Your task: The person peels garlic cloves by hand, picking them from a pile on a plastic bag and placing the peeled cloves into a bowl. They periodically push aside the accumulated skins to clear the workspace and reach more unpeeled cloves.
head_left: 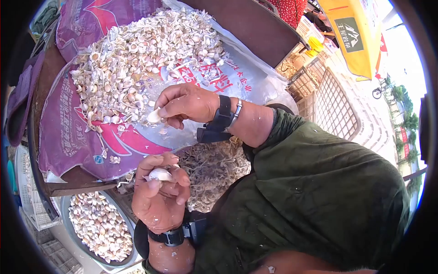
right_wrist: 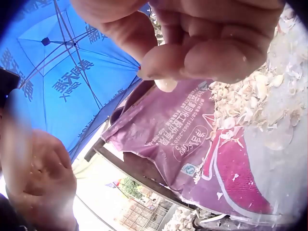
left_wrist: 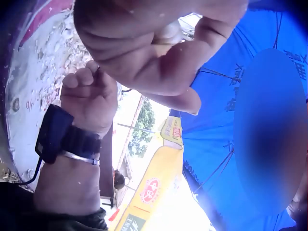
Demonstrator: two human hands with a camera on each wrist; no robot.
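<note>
My right hand (head_left: 189,106), with a bracelet at the wrist, pinches a pale garlic clove (head_left: 154,115) between thumb and fingers, just over the edge of the garlic pile (head_left: 137,64). In the right wrist view that clove (right_wrist: 166,85) pokes out below the fingertips. Lower down, my left hand (head_left: 159,201) is turned palm up, its curled fingers holding a larger white garlic clove (head_left: 160,174). From the left wrist, this clove (left_wrist: 168,32) is mostly hidden behind the fingers.
The pile lies on a purple and white printed sack (head_left: 68,132) spread over a table. Below its edge stands a tub (head_left: 130,228) full of cloves. Dry husks (head_left: 214,171) heap up near the body. Plastic crates (head_left: 337,102) stand on the right.
</note>
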